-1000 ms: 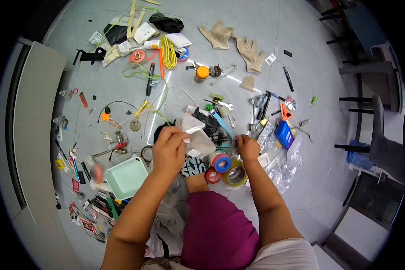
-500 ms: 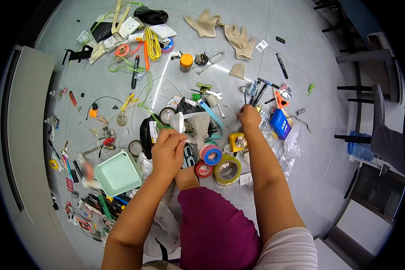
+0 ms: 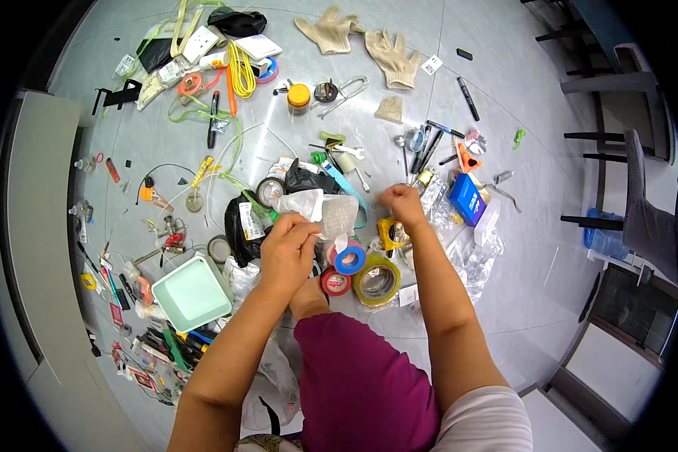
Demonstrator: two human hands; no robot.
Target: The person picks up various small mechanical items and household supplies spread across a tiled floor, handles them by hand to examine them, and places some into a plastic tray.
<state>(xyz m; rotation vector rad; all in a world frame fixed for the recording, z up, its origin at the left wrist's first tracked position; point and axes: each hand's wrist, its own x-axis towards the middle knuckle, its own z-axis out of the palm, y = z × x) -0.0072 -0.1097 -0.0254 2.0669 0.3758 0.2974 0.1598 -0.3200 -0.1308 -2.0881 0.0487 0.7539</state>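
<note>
Left hand grips a crumpled translucent white plastic bag, fingers pinched on its lower edge; the bag stands up just past the fingertips, at 1 o'clock from the hand.

Right hand is loosely clenched with knuckles up, low over the clutter at 3 o'clock from the bag; whether it grasps anything I cannot tell.

Change since a second ago: the right hand, then close beside the left near the tape rolls, has travelled outward and away from the body, now apart from the bag. The bag has stayed with the left hand throughout. Judgement: the work has passed to one-handed holding while the right hand searches among the small items.

Around the hands: blue-and-white tape roll touching the bag's lower corner, red tape roll and yellow tape roll just beside it, pale green square plastic tray at 8 o'clock from the left hand, blue rectangular box at 3 o'clock from the right hand.
</note>
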